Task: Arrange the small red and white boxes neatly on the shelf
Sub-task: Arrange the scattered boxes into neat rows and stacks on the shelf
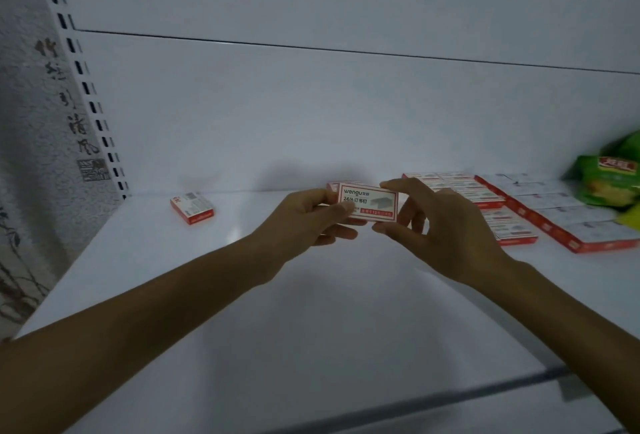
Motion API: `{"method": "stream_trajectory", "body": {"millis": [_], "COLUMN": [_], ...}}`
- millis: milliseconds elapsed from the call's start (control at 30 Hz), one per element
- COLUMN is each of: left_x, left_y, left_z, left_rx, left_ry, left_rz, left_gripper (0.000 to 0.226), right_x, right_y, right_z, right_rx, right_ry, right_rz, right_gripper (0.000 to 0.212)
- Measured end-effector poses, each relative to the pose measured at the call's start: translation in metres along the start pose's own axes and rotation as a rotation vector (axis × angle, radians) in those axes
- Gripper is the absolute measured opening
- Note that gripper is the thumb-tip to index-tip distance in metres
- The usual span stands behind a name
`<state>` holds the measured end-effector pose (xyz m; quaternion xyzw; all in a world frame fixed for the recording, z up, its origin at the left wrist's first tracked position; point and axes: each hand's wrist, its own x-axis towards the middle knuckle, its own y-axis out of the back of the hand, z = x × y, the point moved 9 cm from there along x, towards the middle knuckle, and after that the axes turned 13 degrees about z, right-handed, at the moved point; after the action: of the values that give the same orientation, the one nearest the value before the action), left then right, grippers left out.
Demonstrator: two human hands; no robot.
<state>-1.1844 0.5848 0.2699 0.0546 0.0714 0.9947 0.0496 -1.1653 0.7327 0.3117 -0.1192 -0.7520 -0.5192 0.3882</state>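
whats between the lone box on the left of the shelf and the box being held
Bare white shelf, then the left grip pinching the held box; nothing else from the lone box, in the head view.

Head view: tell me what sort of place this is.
Probably a shop: a white shelf by a slotted upright, rows of identical red and white boxes, and green snack bags beside them.

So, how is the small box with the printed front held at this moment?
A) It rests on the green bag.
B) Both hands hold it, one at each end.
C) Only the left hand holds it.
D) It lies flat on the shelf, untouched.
B: the left hand and the right hand each pinch one end of the small box, lifted off the shelf.
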Motion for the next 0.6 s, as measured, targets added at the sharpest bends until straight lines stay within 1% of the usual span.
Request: {"method": "stream_trajectory", "body": {"millis": [100, 133, 233, 300, 433, 600], "left_x": [0.009, 0.012, 0.021, 0.028, 0.041, 0.055], "left_y": [-0.037, -0.050, -0.090, -0.115, -0.155, -0.181], "left_z": [0.007, 0.010, 0.016, 0.016, 0.018, 0.008], "left_rx": [0.087, 0.135, 0.324, 0.404, 0.490, 0.644], "left_ry": [-0.076, -0.119, -0.232, -0.251, -0.268, -0.290], "left_rz": [-0.014, -0.008, -0.005, 0.001, 0.035, 0.110], "left_gripper": [0.021, 0.024, 0.055, 0.070, 0.076, 0.085], "right_x": [-0.008, -0.011, -0.019, -0.024, -0.027, -0.016], "right_y": [0.014, 0.021, 0.038, 0.043, 0.039, 0.013], "right_z": [0.035, 0.048, 0.092, 0.123, 0.170, 0.198], "right_rx": [-0.003, -0.005, -0.009, 0.003, 0.050, 0.092], "right_ry": [-0.025, -0.035, -0.095, -0.143, -0.120, -0.063], "right_rz": [-0.005, 0.002, 0.002, -0.027, -0.090, -0.235], "right_gripper": [0.055, 0.055, 0.055, 0.053, 0.048, 0.058]}}
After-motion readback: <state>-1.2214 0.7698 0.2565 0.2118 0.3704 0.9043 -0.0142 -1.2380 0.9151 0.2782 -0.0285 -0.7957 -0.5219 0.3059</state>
